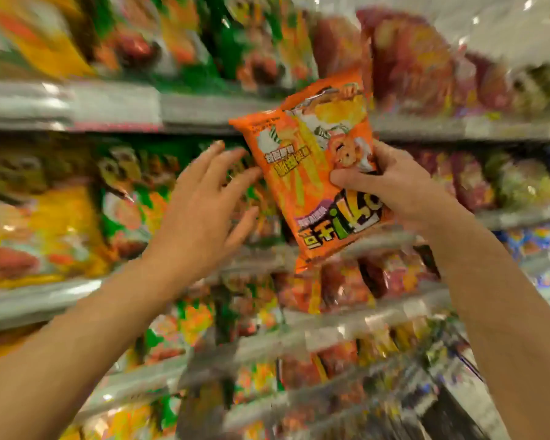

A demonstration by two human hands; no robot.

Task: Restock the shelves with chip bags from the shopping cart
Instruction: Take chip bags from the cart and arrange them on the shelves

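My right hand [391,188] grips an orange chip bag [302,173] by its right edge, thumb across the front. The bag is held upside down and tilted, in front of the shelves at chest height. A second orange bag [337,96] seems to sit behind it, showing above its top edge. My left hand [204,204] is spread with straight fingers just left of the bag, fingertips close to its left edge; whether they touch is unclear. The shopping cart is not in view.
Blurred shelves [108,109] full of chip bags fill the view: yellow and green bags [61,223] at left, red bags [410,58] at upper right, more red and orange bags [346,284] below the held bag. Shelf edges run across at several heights.
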